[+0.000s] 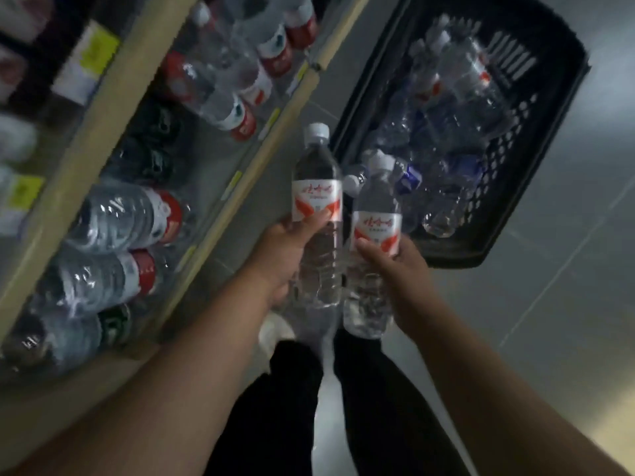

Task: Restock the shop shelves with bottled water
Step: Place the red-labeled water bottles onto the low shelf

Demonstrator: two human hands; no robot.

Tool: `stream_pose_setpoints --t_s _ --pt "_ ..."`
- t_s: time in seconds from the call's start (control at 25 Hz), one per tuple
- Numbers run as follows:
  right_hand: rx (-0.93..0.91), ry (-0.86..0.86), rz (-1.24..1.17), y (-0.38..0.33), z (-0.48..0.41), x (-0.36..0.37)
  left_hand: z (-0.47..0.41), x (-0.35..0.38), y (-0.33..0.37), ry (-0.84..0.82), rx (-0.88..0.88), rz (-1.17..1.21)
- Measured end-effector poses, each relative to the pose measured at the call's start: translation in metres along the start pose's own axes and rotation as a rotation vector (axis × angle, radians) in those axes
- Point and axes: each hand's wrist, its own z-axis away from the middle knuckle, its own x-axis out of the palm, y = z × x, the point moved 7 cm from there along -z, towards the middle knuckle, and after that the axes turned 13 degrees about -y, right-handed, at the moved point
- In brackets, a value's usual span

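Observation:
My left hand [280, 255] grips a clear water bottle [318, 187] with a white cap and a red-and-white label, held upright over the floor. Right beside it my right hand [400, 280] grips a second bottle of the same kind [376, 214]. The two bottles almost touch. Both hang between the shelf [220, 214] on the left and a black plastic basket [515, 214] on the right. The basket holds several more water bottles [457, 84], lying loose.
The shelf's lower tier holds several bottles with red labels [137, 214] and some with dark green labels [154, 146]. Yellow price tags sit on the upper shelf edge [96, 53]. Grey floor tiles [549, 338] stretch to the right. My dark-trousered legs [292, 407] are below.

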Motion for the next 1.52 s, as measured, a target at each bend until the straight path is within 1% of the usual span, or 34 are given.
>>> stream_pose_setpoints --t_s 0.16,0.32,0.48,0.64,0.76,0.84,0.92,1.04,1.12,1.28,1.4,1.48,1.52 --pt "-0.014 -0.187 0.125 0.028 0.009 0.072 0.065 -0.063 -0.035 0.126 0.058 0.152" --pt "0.061 -0.278 0.267 0.073 0.031 0.136 0.140 -0.121 -0.078 0.250 0.131 0.280" --pt "0.089 -0.414 0.395 0.116 0.060 0.215 0.224 -0.176 -0.128 0.344 0.180 0.307" --pt "0.061 -0.597 0.454 0.152 0.086 0.304 0.308 -0.225 -0.173 0.465 0.226 0.319" --pt "0.075 -0.684 0.513 0.169 0.096 0.361 0.353 -0.256 -0.198 0.548 0.276 0.430" --pt "0.101 -0.748 0.557 0.177 0.100 0.394 0.381 -0.273 -0.211 0.627 0.261 0.460" --pt "0.114 -0.777 0.626 0.179 0.107 0.425 0.406 -0.285 -0.217 0.661 0.261 0.467" --pt "0.109 -0.842 0.752 0.178 0.114 0.464 0.440 -0.300 -0.214 0.714 0.271 0.476" --pt "0.124 -0.889 0.834 0.176 0.118 0.489 0.462 -0.312 -0.206 0.754 0.309 0.467" --pt "0.097 -0.954 0.978 0.169 0.102 0.531 0.475 -0.339 -0.196 0.809 0.355 0.504" --pt "0.006 -0.974 1.156 0.156 0.078 0.567 0.467 -0.361 -0.191 0.842 0.365 0.566" --pt "-0.089 -0.994 1.326 0.144 0.065 0.591 0.455 -0.374 -0.189 0.845 0.407 0.679" --pt "-0.144 -1.007 1.374 0.139 0.057 0.604 0.448 -0.380 -0.187 0.834 0.431 0.725"
